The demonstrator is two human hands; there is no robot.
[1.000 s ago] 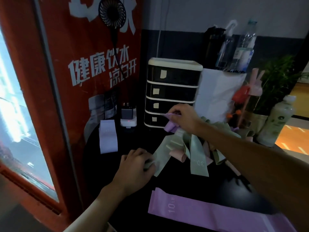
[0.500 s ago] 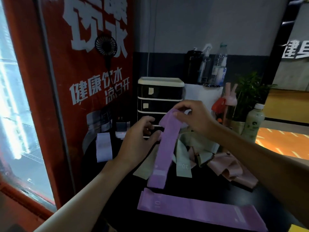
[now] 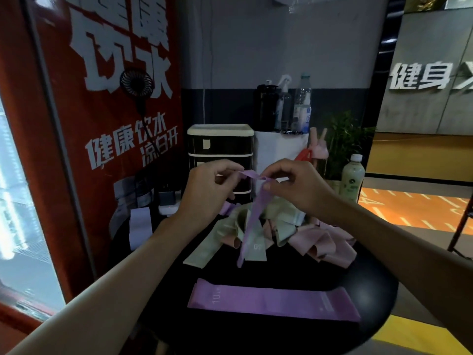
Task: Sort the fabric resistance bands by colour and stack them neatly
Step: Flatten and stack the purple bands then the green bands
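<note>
So here we've got both forearms coming in from the bottom corners and rising to meet above the middle of the table [image 3: 371, 285], right in front of the drawers [image 3: 220, 144]. The left hand [image 3: 204, 190] is up with the wrist bent a bit, knuckles towards us, fingers curled in. Its thumb and forefinger are pinched on the left end of the held band [image 3: 257, 208], the purple one. The right hand [image 3: 299, 188] mirrors it from the other side, with its fingers curled and tips pinched on the same top edge. The two hands are close together but don't touch.

Between them a short stretch of the held band runs across, and the rest hangs straight down. Its loose end dangles in front of the pile [image 3: 281, 226] of green and pink bands, which lies heaped at mid-table. We can't tell whether that end touches the pile or just hangs over it.

Nearer to us the flat band [image 3: 271, 301], also purple and marked 10, lies lengthwise along the front of the table, well apart from the pile. A pale green bottle [image 3: 352, 178] stands off to the right behind the right wrist.
</note>
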